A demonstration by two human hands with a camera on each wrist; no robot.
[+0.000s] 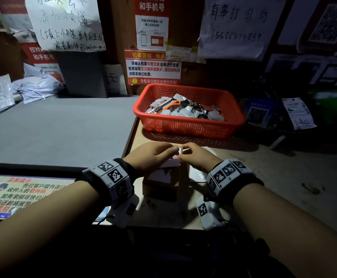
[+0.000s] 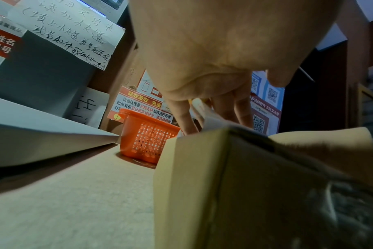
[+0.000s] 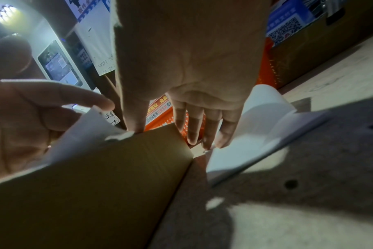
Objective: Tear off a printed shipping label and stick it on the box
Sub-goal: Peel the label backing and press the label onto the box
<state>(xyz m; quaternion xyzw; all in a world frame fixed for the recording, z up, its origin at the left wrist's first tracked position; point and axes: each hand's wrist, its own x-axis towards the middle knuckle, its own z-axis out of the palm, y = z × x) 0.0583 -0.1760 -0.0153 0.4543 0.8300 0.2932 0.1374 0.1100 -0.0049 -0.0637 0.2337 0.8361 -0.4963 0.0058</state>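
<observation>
A small brown cardboard box [image 1: 161,185] stands on the wooden counter, close to me. The white shipping label [image 1: 170,163] lies partly on its top. My left hand [image 1: 171,151] holds the label's raised left part [image 3: 85,131] between its fingers; a white strip of it runs up between them [image 2: 202,109]. My right hand [image 1: 183,152] meets it at the box's far edge. Its thumb [image 3: 134,124] presses the label's torn corner onto the box [image 3: 96,185]. Its other fingers [image 3: 209,134] hang straight down past the far side.
A red mesh basket [image 1: 187,127] of small parts and an orange cutter sits just behind the box. A curled white paper sheet [image 3: 256,126] lies to the box's right. A raised grey surface [image 1: 53,133] borders the counter [image 1: 284,177] on the left. Notices cover the back wall.
</observation>
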